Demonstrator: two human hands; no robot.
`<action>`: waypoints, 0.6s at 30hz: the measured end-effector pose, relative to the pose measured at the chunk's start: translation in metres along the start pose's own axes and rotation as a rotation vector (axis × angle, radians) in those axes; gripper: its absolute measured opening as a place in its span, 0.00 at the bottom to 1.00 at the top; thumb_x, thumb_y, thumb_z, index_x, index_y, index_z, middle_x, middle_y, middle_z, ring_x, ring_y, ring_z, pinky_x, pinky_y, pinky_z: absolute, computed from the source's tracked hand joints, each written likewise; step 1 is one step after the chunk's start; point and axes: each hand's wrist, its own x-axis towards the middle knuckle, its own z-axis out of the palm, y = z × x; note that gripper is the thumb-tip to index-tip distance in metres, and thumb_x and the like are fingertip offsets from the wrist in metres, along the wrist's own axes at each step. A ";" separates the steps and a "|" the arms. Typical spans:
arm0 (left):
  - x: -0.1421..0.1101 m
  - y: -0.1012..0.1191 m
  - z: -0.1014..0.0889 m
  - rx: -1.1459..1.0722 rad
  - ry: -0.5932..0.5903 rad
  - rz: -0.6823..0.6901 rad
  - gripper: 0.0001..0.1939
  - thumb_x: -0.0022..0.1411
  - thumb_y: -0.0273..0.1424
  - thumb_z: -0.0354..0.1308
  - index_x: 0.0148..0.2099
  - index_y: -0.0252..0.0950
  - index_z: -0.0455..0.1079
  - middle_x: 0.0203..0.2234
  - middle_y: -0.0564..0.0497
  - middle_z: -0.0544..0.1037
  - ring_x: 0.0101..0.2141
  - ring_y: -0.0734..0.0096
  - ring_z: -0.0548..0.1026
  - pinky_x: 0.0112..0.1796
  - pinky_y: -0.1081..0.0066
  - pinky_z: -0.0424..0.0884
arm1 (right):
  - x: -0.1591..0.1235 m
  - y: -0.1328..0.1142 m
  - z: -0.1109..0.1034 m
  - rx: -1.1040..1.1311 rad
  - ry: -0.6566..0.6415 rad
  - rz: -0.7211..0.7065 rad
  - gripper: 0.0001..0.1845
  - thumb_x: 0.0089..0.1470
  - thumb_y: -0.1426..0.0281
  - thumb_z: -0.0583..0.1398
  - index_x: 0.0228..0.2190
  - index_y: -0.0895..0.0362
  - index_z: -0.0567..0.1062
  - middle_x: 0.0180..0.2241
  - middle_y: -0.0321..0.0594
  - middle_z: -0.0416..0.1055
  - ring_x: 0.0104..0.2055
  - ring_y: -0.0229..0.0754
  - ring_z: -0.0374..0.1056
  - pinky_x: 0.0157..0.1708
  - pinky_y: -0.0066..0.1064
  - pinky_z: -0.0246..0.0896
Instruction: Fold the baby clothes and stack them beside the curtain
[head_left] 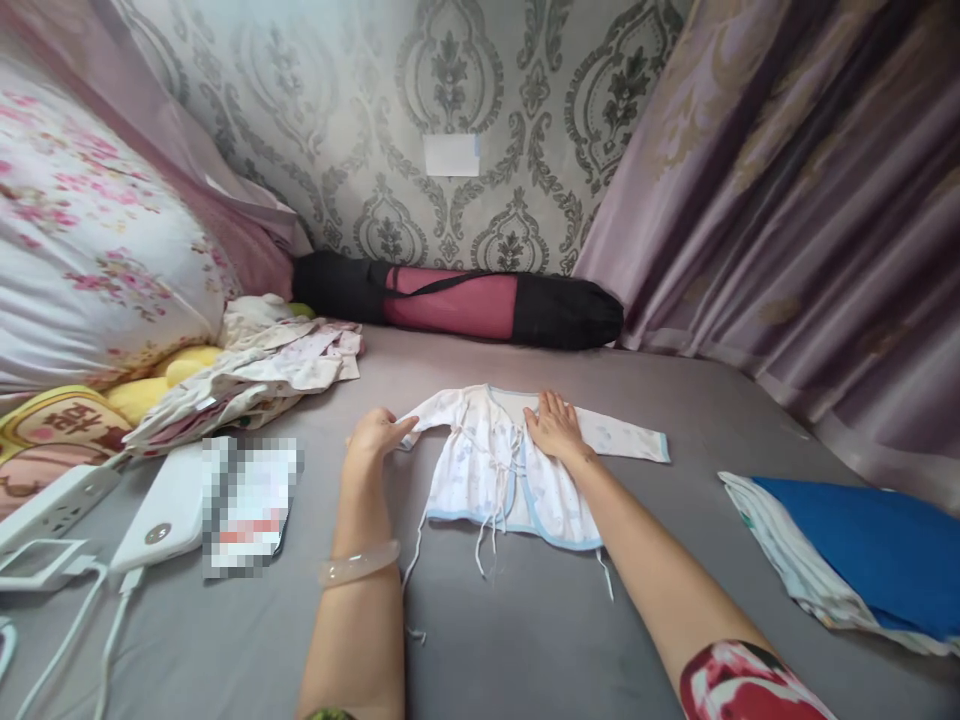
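A small white baby shirt (480, 470) with light blue trim and several tie strings lies spread out on the grey bed sheet (517, 630). Its front overlaps and both sleeves reach out sideways. At the cuff of the sleeve on the left, my left hand (375, 434) is closed, with thumb and fingers at the cloth; some of its fingers are hidden behind the hand. My right hand (555, 427) rests flat on the shirt near the other shoulder, fingers stretched out. A pale bangle (360, 565) circles my left wrist.
Left are a power bank (169, 510), a power strip (60, 505), cables, a blurred-out packet (255, 510), piled clothes (255, 375) and a floral pillow (97, 240). A blue folded cloth (870, 545) lies right. A black-and-red long bag (450, 300) lies along the wall.
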 end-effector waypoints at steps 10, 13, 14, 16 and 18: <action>-0.007 0.014 0.001 -0.080 -0.084 -0.029 0.06 0.45 0.28 0.58 0.27 0.40 0.62 0.19 0.53 0.70 0.29 0.61 0.74 0.30 0.69 0.65 | 0.012 -0.090 -0.012 0.066 0.037 -0.389 0.26 0.62 0.74 0.44 0.58 0.63 0.65 0.62 0.48 0.59 0.66 0.44 0.50 0.63 0.34 0.40; -0.004 0.016 0.003 -0.230 -0.063 0.015 0.07 0.46 0.25 0.54 0.30 0.40 0.60 0.19 0.55 0.69 0.28 0.66 0.73 0.29 0.71 0.66 | 0.012 -0.111 -0.001 0.126 -0.040 -0.346 0.27 0.65 0.68 0.43 0.62 0.65 0.59 0.65 0.49 0.53 0.68 0.46 0.45 0.64 0.36 0.38; -0.003 0.017 0.004 -0.319 -0.088 0.002 0.08 0.46 0.24 0.52 0.31 0.40 0.59 0.19 0.56 0.69 0.27 0.67 0.74 0.29 0.72 0.67 | 0.011 -0.114 0.003 0.139 -0.057 -0.318 0.29 0.65 0.65 0.43 0.63 0.65 0.57 0.66 0.49 0.50 0.69 0.46 0.42 0.65 0.38 0.36; -0.003 0.019 0.007 -0.499 -0.140 -0.052 0.10 0.46 0.22 0.50 0.33 0.39 0.58 0.20 0.57 0.69 0.27 0.69 0.74 0.28 0.73 0.69 | 0.009 -0.115 0.008 0.157 -0.064 -0.283 0.31 0.66 0.61 0.41 0.64 0.65 0.55 0.68 0.49 0.45 0.70 0.47 0.38 0.66 0.40 0.31; -0.004 0.022 0.009 -0.621 -0.143 -0.078 0.12 0.46 0.21 0.51 0.35 0.39 0.60 0.23 0.57 0.71 0.28 0.71 0.75 0.29 0.73 0.70 | 0.006 -0.114 0.011 0.163 -0.051 -0.279 0.33 0.66 0.60 0.40 0.65 0.65 0.53 0.68 0.48 0.43 0.70 0.46 0.35 0.66 0.41 0.27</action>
